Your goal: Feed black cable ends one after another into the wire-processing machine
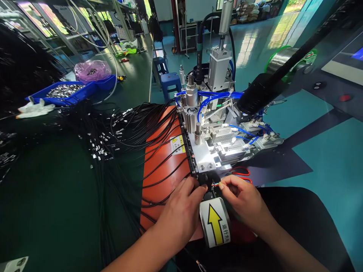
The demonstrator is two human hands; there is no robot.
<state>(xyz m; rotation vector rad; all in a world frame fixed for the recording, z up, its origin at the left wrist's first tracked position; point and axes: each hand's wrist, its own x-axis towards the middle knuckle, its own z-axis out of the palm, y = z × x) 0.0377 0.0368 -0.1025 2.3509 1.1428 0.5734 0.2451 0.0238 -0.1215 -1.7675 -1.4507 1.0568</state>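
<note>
At the near end of the machine's feed edge, my right hand (245, 196) pinches thin coloured wires (216, 184) between thumb and forefinger. The wires stick out of a black cable whose sheath is mostly hidden. My left hand (183, 206) is closed at the same spot, its thumb and fingers pressed on the black cable beside the machine's edge; the exact grip is partly covered. Just below the fingertips sits a round white guard with a yellow arrow (214, 223). Several black cables (164, 168) lie across the orange sloping plate (170, 177) to the left of the machine (224, 139).
Red-handled scissors (245, 174) lie behind my right hand. Blue bins (70, 92) of metal parts, a pink bag (92, 71) and white gloves (35, 108) stand on the dark green table (56, 200). A solder spool (283, 62) and a black tube (261, 92) overhang the right.
</note>
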